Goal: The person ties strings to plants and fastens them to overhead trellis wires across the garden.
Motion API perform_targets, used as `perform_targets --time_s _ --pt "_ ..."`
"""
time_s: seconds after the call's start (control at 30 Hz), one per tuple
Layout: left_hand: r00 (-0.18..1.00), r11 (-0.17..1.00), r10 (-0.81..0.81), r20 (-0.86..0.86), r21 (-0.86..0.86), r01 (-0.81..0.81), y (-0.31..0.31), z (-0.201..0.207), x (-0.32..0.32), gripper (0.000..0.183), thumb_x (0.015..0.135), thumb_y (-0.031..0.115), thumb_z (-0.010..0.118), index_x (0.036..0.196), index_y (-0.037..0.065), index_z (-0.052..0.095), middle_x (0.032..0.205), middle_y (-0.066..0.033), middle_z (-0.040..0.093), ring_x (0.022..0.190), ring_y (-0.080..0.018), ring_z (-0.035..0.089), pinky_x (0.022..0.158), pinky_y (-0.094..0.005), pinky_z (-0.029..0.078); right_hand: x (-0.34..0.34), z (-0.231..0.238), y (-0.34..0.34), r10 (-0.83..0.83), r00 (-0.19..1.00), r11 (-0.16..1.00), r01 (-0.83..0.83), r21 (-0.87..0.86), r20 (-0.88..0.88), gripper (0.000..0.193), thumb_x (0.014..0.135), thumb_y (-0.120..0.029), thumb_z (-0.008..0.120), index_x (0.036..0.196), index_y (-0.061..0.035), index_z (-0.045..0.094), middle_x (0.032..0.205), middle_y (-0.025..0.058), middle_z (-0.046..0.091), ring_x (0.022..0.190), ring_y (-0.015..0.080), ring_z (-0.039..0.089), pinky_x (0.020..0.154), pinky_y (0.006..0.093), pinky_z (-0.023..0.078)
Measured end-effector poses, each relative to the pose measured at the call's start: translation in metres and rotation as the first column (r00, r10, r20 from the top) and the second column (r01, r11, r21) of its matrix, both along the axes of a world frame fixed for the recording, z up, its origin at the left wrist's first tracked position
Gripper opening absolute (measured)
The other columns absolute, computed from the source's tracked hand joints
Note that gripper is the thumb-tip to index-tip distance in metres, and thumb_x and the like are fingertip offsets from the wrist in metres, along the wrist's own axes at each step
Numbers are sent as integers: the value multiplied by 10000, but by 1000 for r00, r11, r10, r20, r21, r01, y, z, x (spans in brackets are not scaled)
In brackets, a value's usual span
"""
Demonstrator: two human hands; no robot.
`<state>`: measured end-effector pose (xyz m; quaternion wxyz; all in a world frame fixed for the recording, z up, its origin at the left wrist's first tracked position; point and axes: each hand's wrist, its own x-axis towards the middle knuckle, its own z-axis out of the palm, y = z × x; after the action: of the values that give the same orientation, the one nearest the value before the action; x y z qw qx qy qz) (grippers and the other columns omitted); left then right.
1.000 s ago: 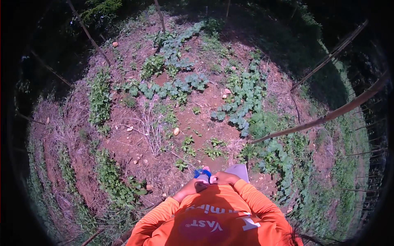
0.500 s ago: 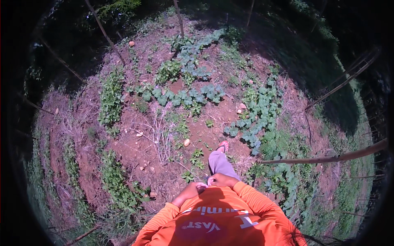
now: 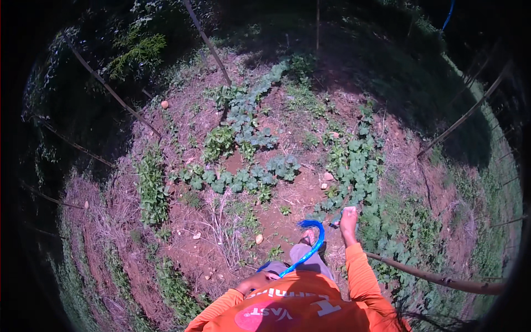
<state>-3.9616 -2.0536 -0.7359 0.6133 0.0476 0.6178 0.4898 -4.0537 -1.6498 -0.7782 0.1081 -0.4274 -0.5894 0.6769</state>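
My left hand [image 3: 259, 280] is at my waist, its fingers curled at the lower end of a bright blue rope [image 3: 313, 250]. The rope arcs up and forward from there over my trousers [image 3: 306, 258], ending in a frayed tip. A little more blue shows beside the hand. Held out ahead and to the right, my right hand [image 3: 348, 219] is closed in a fist. Something small and dark shows beside that fist; what it grips, if anything, I cannot make out. A sandalled foot is partly hidden behind the rope.
Leafy vines [image 3: 354, 166] spread over the reddish soil on the right, with more green plants [image 3: 152, 188] on the left. A long wooden pole [image 3: 437, 278] slants close by my right arm. Thin upright poles [image 3: 210, 44] stand farther off. Pale stones [image 3: 259, 239] lie scattered ahead.
My hands were together at my waist; the right has moved forward and right, while the left stays near the waist. The blue rope has come into sight. The ground ahead has shifted down in view.
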Motion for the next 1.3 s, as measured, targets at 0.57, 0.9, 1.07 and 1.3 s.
perform_targets --time_s 0.57,0.9,1.07,1.3 --pt "713 769 -631 -306 -369 522 34 51 -232 370 835 482 650 1074 212 733 960 -85 738 838 -253 700 790 -360 515 48 290 408 -612 524 -203 620 758 -593 186 969 -157 530 1010 15 586 818 53 600 752 131 552 681 279 466" --pt "162 849 -93 -982 7 528 160 189 -375 695 825 197 698 1424 52 377 1344 -190 467 1284 -402 403 1085 -510 304 -100 286 -60 310 903 655 -431 621 299 139 843 -189 694 870 -53 709 690 128 651 597 233 612 585 350 464" --pt "493 628 -305 -815 217 748 205 171 -400 293 1002 191 418 1175 29 590 914 -211 643 833 -404 609 793 -432 488 -120 243 -104 239 971 795 -210 569 24 168 892 -144 643 972 -14 713 840 139 713 729 230 671 685 335 512" --pt "479 943 1 -878 159 291 247 113 -522 235 966 128 401 903 21 601 662 -78 548 575 -144 467 573 -331 402 16 213 -53 -333 940 836 257 485 75 216 966 -152 578 990 19 708 820 -11 670 721 52 517 670 235 429"
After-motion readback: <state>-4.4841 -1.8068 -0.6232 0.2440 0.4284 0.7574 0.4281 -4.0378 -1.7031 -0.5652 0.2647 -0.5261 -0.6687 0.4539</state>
